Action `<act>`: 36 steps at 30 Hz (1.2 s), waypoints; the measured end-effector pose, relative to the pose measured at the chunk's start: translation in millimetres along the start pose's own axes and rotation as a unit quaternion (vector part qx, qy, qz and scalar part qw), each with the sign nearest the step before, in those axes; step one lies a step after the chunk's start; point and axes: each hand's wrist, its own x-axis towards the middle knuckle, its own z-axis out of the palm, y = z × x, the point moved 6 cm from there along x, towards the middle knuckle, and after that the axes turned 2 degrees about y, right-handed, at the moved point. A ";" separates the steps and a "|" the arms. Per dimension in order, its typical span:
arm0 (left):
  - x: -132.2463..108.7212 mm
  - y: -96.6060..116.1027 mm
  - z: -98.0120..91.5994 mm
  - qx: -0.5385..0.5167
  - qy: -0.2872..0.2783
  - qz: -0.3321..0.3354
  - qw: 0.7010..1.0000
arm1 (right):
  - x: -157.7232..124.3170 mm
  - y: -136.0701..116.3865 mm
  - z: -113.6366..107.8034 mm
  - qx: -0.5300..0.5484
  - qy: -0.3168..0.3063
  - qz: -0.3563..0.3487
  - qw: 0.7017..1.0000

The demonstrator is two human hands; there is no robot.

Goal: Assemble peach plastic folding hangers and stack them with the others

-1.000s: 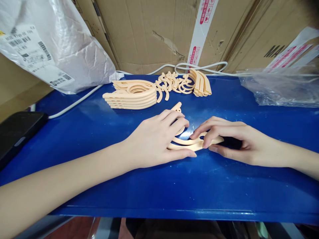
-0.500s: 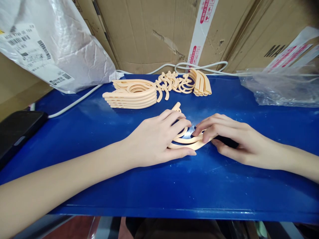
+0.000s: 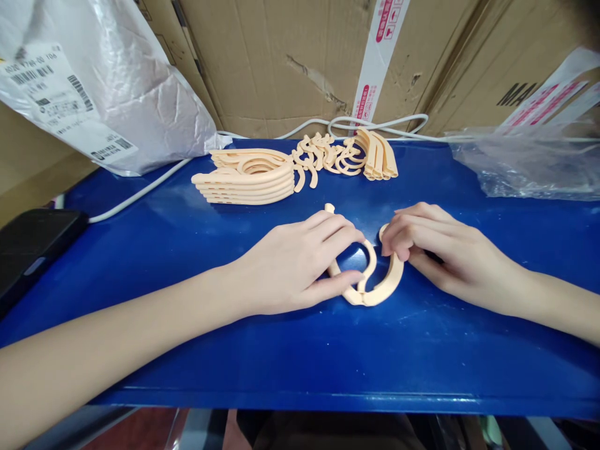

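A beige plastic folding hanger is on the blue tabletop between my hands, its two curved arms joined at the near end and a curved hook piece rising from the joint. My left hand lies over its left arm, gripping it between thumb and fingers; this hides much of that arm, though its far tip shows. With bent fingers, my right hand pinches the upper end of the right arm. Behind them sit a stack of similar folded hangers, a heap of small curved hook pieces and a bunch of loose arms.
Cardboard boxes stand along the table's back edge, with a white cable in front. At the left are a silver mailing bag and a black phone. Clear plastic wrap lies at the right.
The hanger's right arm has swung outward and nearer, opening the two arms into a wide curve. My right hand has shifted slightly right; the left keeps its hold.
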 end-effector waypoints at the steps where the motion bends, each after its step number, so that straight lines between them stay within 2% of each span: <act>1: -0.4 0.3 0.3 0.006 0.002 0.009 1.000 | 0.0 2.3 -1.0 -0.006 0.007 0.009 1.000; 8: -2.6 0.2 3.2 0.042 0.005 0.041 0.998 | 1.3 3.4 -7.4 -0.028 0.048 0.031 0.998; 19: 0.2 -0.4 -0.3 -0.008 -0.004 0.016 1.000 | -1.4 6.7 -12.3 -0.072 0.079 0.085 0.991; 22: -0.5 1.1 -1.5 -0.017 0.007 0.022 1.000 | -1.3 5.5 -11.4 -0.051 0.061 0.078 0.994; 26: -1.5 3.5 0.1 -0.030 0.005 0.027 0.999 | -0.3 0.6 -6.8 -0.003 0.025 0.029 0.999; 32: -1.3 3.0 2.9 -0.038 -0.008 0.014 0.999 | -0.9 -5.0 5.8 -0.019 -0.062 -0.049 0.997; 36: -1.2 2.7 2.7 -0.030 -0.022 0.003 0.999 | -1.5 -3.8 3.8 -0.019 -0.047 -0.039 0.998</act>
